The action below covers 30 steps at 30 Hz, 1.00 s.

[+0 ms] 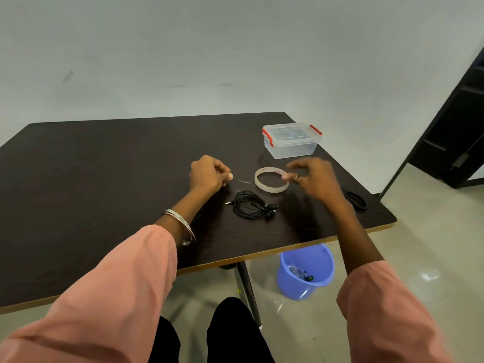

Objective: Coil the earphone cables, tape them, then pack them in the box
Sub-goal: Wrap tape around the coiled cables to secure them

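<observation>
Dark wood-grain table [104, 179] against a pale wall; grey tiled floor, a lilac bucket [306, 271] under the near edge with scraps in it.

Coiled black earphones [250, 205] lie flat on the table between the two forearms, jack pointing left, earbuds to the right. Coil loose, not yet bound.

Clear tape roll [271, 179] just beyond the coil. Right hand [314, 179] grips the roll at its right rim, fingers curled, blurred. Left hand [209, 174] is closed in a pinch on the tape's free end; a thin clear strip [242, 182] spans from that pinch to the roll.

Clear plastic box [292, 140], red latches, lid on, sits farther back on the right, well apart from the coil. A second dark coil [356, 200] lies near the right table edge, partly hidden behind the right wrist.

Step, as judged: drawing out tape for the first coil. Coiling looks done; taping and packing remain.

Next move likely calls for tearing off a short length, then wrapping it around the bundled strands without letting the loops spring apart. The box lid must also come off.
</observation>
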Motion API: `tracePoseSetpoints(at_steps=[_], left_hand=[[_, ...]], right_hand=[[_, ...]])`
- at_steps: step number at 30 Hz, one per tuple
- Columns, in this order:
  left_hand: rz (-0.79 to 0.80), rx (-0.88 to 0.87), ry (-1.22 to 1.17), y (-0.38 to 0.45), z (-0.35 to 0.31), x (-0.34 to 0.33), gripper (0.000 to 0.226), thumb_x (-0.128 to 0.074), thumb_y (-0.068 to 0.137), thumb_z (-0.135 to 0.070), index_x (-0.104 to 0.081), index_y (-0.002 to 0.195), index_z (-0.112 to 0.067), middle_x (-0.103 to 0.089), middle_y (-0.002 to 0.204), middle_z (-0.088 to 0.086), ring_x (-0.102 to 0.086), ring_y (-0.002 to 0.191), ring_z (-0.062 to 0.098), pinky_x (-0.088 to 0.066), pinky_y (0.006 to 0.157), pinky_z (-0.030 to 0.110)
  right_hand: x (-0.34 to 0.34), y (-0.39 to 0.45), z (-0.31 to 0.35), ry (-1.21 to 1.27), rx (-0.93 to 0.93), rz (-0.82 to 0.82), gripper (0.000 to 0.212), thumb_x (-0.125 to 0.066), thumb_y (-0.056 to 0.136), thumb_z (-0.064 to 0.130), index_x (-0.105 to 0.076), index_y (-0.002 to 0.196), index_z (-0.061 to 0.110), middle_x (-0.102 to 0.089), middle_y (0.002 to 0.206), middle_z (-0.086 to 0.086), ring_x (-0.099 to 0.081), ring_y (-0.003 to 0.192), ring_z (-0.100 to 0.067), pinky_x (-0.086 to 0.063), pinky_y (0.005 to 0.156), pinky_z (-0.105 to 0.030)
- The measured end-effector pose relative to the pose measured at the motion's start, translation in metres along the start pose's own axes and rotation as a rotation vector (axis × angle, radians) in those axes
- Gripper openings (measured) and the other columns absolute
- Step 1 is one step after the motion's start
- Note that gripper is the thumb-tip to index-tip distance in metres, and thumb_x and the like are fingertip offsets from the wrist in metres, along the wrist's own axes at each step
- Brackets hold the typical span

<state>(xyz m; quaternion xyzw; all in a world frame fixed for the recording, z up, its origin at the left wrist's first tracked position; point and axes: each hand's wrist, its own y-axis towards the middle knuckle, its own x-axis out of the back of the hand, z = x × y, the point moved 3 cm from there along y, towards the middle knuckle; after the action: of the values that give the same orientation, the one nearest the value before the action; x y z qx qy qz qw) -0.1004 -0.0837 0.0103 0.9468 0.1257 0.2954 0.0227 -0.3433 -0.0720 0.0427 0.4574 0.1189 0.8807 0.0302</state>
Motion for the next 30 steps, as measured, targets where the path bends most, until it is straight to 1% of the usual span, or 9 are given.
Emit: tracePoseSetpoints(at_steps=[2, 3, 5, 7, 16, 20, 24, 27, 30], left_hand=[[-0.001, -0.025, 0.031, 0.000, -0.001, 0.001, 0.007, -0.077, 0.080, -0.011, -0.074, 0.074, -0.012, -0.071, 0.068, 0.005, -0.070, 0.067, 0.015, -0.058, 0.081, 0.037], [-0.003, -0.037, 0.040, 0.000, -0.001, 0.001, 0.009, -0.076, 0.080, -0.012, -0.073, 0.072, -0.013, -0.071, 0.067, 0.005, -0.070, 0.066, 0.014, -0.058, 0.081, 0.037], [0.000, -0.050, 0.049, 0.001, -0.002, 0.002, 0.012, -0.076, 0.081, -0.013, -0.072, 0.069, -0.014, -0.070, 0.064, 0.002, -0.069, 0.065, 0.012, -0.058, 0.081, 0.038], [-0.001, -0.053, 0.053, 0.002, 0.000, 0.003, 0.017, -0.076, 0.081, -0.013, -0.070, 0.065, -0.017, -0.070, 0.065, 0.001, -0.070, 0.064, 0.012, -0.059, 0.081, 0.039], [0.026, -0.135, 0.123, 0.000, -0.008, 0.003, 0.019, -0.067, 0.088, -0.011, -0.065, 0.069, -0.014, -0.069, 0.065, 0.008, -0.071, 0.061, 0.021, -0.062, 0.064, 0.036], [0.023, -0.166, 0.126, -0.001, -0.009, 0.002, 0.022, -0.058, 0.092, -0.007, -0.065, 0.071, -0.010, -0.068, 0.066, 0.007, -0.070, 0.061, 0.021, -0.060, 0.056, 0.031], [0.026, -0.186, 0.116, 0.001, -0.007, 0.003, 0.021, -0.056, 0.093, -0.005, -0.066, 0.074, -0.007, -0.067, 0.067, 0.007, -0.069, 0.059, 0.021, -0.058, 0.051, 0.028], [0.018, -0.202, 0.108, 0.003, -0.006, 0.004, 0.020, -0.057, 0.093, -0.007, -0.065, 0.075, -0.009, -0.067, 0.068, 0.008, -0.069, 0.058, 0.021, -0.058, 0.051, 0.029], [0.000, -0.230, 0.117, 0.003, -0.008, 0.005, 0.016, -0.059, 0.093, -0.008, -0.067, 0.080, -0.007, -0.067, 0.067, 0.006, -0.069, 0.060, 0.020, -0.060, 0.054, 0.031]], right_hand=[[0.018, -0.006, -0.016, -0.150, -0.152, -0.124, 0.037, -0.074, 0.081, 0.026, -0.065, 0.112, 0.007, -0.067, 0.110, -0.015, -0.061, 0.106, -0.031, -0.049, 0.094, -0.043], [0.026, -0.011, -0.024, -0.292, -0.246, -0.121, 0.039, -0.073, 0.082, 0.025, -0.061, 0.113, 0.006, -0.064, 0.111, -0.018, -0.059, 0.106, -0.036, -0.049, 0.092, -0.046], [0.032, -0.023, -0.038, -0.496, -0.390, -0.031, 0.043, -0.072, 0.082, 0.023, -0.054, 0.117, 0.005, -0.058, 0.115, -0.021, -0.056, 0.107, -0.040, -0.049, 0.090, -0.047], [0.032, -0.032, -0.046, -0.523, -0.432, 0.044, 0.041, -0.069, 0.084, 0.023, -0.053, 0.118, 0.005, -0.057, 0.117, -0.023, -0.054, 0.109, -0.042, -0.048, 0.090, -0.046], [0.039, -0.039, -0.027, -0.511, -0.360, 0.030, 0.035, -0.070, 0.084, 0.018, -0.054, 0.112, 0.005, -0.059, 0.114, -0.019, -0.057, 0.104, -0.038, -0.046, 0.077, -0.038], [0.038, -0.040, -0.020, -0.469, -0.339, -0.019, 0.048, -0.070, 0.083, 0.022, -0.046, 0.119, 0.001, -0.058, 0.114, -0.019, -0.057, 0.107, -0.038, -0.042, 0.090, -0.046], [0.052, -0.042, -0.002, -0.450, -0.271, -0.083, 0.045, -0.067, 0.086, 0.020, -0.044, 0.120, 0.001, -0.058, 0.113, -0.019, -0.056, 0.108, -0.038, -0.038, 0.093, -0.045], [0.063, -0.042, 0.018, -0.281, -0.196, -0.021, 0.051, -0.069, 0.086, 0.022, -0.042, 0.126, 0.008, -0.057, 0.118, -0.016, -0.054, 0.111, -0.035, -0.038, 0.099, -0.045], [0.062, -0.045, 0.034, -0.113, -0.029, 0.107, 0.052, -0.074, 0.081, 0.026, -0.041, 0.121, 0.021, -0.058, 0.108, -0.007, -0.056, 0.098, -0.026, -0.047, 0.094, -0.043]])
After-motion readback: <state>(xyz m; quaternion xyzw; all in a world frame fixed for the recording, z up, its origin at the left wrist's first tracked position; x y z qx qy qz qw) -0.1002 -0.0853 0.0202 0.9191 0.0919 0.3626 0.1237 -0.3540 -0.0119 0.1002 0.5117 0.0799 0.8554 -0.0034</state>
